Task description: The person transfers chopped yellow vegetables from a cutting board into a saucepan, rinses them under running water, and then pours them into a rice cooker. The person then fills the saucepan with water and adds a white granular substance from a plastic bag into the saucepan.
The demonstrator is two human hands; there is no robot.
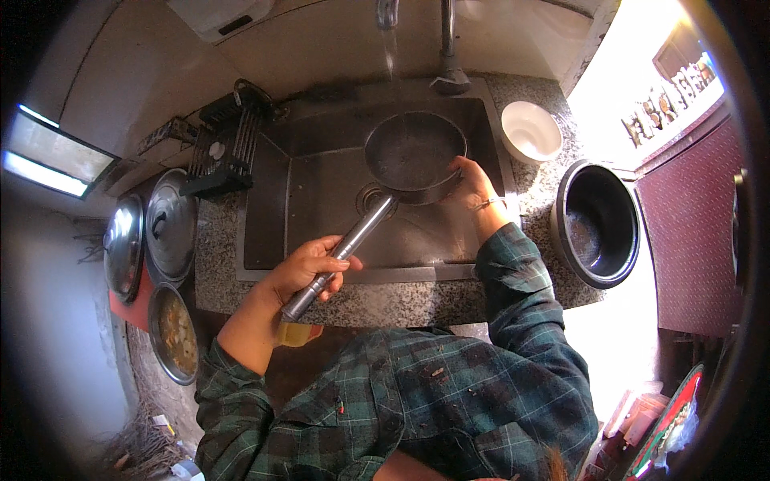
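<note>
A round metal pan (pixel 415 150) is held over the steel sink (pixel 325 234), partly hiding the drain strainer (pixel 366 198). Its shiny tubular handle (pixel 364 233) slants down to the left. My left hand (pixel 316 267) is wrapped around that handle above the sink's front rim. With my right hand (pixel 472 186) I grip the right side of the pan's rim. Behind the pan, a thin stream of water (pixel 390 57) falls from the faucet spout (pixel 387 15). The pan's inside looks dark and wet.
A white bowl (pixel 532 132) and a black-lined pot (pixel 601 225) stand on the granite counter (pixel 385 300) at right. Left are a dark utensil rack (pixel 231 144), metal lids (pixel 171 228) and a basin of food (pixel 174 330). A faucet base (pixel 450 81) rises behind the sink.
</note>
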